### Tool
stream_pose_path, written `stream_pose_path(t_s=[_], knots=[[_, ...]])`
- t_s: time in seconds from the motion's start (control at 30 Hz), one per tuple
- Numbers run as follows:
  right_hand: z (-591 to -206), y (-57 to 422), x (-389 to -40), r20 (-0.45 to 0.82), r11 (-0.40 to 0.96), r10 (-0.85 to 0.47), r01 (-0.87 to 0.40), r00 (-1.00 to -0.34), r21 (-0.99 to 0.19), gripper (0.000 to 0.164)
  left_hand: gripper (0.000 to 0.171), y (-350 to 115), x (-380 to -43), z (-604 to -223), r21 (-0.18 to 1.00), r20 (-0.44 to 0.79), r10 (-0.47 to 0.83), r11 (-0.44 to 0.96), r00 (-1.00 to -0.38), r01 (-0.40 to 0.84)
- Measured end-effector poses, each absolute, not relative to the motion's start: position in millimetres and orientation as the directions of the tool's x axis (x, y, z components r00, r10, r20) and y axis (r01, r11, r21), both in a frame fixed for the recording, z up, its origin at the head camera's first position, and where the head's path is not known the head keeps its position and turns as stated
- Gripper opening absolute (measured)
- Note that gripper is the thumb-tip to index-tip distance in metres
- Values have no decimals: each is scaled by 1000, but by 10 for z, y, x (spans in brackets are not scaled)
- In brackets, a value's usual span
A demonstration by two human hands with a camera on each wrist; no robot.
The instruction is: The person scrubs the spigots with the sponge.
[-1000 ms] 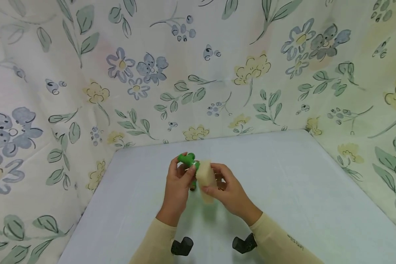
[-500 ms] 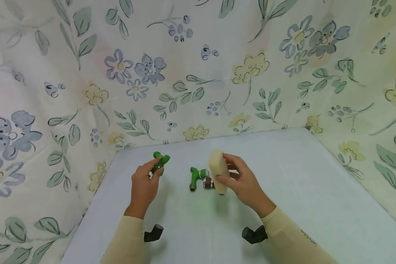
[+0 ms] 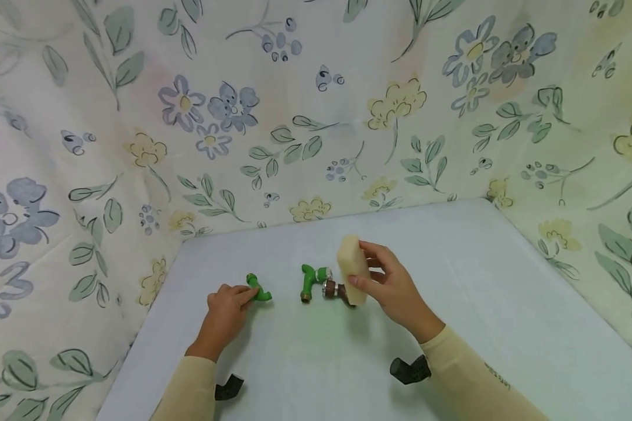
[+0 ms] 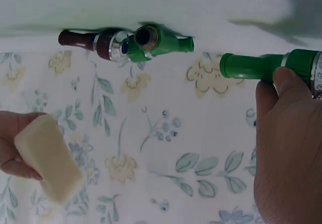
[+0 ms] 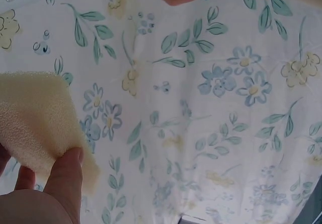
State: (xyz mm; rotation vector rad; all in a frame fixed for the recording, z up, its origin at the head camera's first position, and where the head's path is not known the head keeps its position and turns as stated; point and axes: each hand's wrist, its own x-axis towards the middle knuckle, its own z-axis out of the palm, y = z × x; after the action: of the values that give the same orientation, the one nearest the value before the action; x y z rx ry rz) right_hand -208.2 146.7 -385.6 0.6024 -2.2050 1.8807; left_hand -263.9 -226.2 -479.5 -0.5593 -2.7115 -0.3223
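Left hand [image 3: 223,313]: fingers curled round a green fitting piece [image 3: 258,290], which lies on the tabletop [image 3: 453,304] at the fingertips. Right hand [image 3: 392,286]: thumb and fingers pinch a beige sponge [image 3: 351,269], held raised above the tabletop. Just left of the sponge, a green tap body [image 3: 311,279] with a brown and chrome end [image 3: 332,289] lies on the tabletop, between the two hands and apart from the left one. Flowered cloth [image 3: 295,117] backs the work area
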Motion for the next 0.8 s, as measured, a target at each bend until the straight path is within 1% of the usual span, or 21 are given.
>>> stream_pose_path(t_s=[0.13,0.3,0.43,0.53,0.6,0.7,0.8], knots=[[-3847,1464,-2081,389,117,-191,-415,-901,-902,60,36,-2287,-2616,-4878,124,376,365,891,-851,437],[-3839,1478,-2087,397,130,-184,-423,-899,-897,61,34,-2269,-2612,-4903,114,408,373,885,-834,451],[-3845,1482,-2089,387,143,-183,-414,-904,-899,61,33,-2244,-2605,-4852,137,363,364,890,-858,436],[-3862,1480,-2095,380,150,-191,-409,-905,-900,61,40,-2215,-2610,-4742,233,336,326,881,-884,413],[-3870,1483,-2098,383,155,-187,-412,-905,-898,61,48,-2167,-2634,-4616,348,350,296,840,-889,417],[-3882,1497,-2100,387,153,-177,-414,-905,-898,61,61,-2038,-2658,-4361,524,403,269,716,-875,461],[-3894,1513,-2101,383,146,-176,-408,-907,-901,61,67,-1878,-2641,-4093,620,452,269,590,-850,517]])
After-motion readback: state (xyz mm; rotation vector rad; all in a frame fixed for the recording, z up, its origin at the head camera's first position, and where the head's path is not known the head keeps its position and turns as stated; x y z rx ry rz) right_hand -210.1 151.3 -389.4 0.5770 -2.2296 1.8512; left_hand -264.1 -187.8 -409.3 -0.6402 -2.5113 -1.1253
